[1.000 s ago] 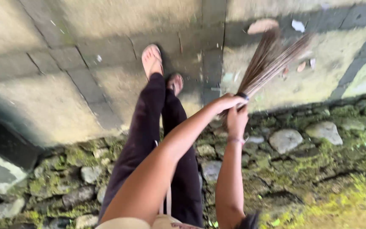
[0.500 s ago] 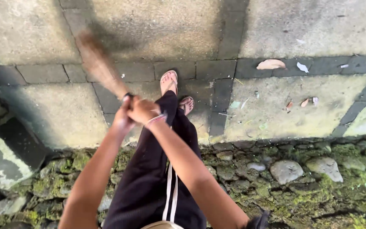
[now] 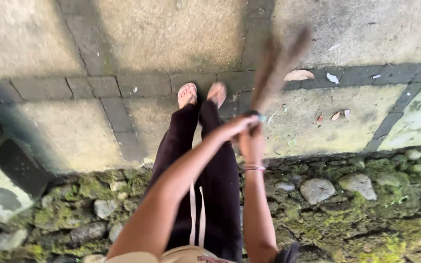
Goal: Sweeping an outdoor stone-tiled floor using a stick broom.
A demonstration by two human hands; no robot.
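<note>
Bristles of the broom (image 3: 277, 68) blur into a brown smear; my left hand (image 3: 235, 127) and right hand (image 3: 252, 143) clench its handle, hiding it completely.

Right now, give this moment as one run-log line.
left hand: on broom handle | right hand: same handle | bristles: blurred over paving | dry leaf: beside bristles
</note>
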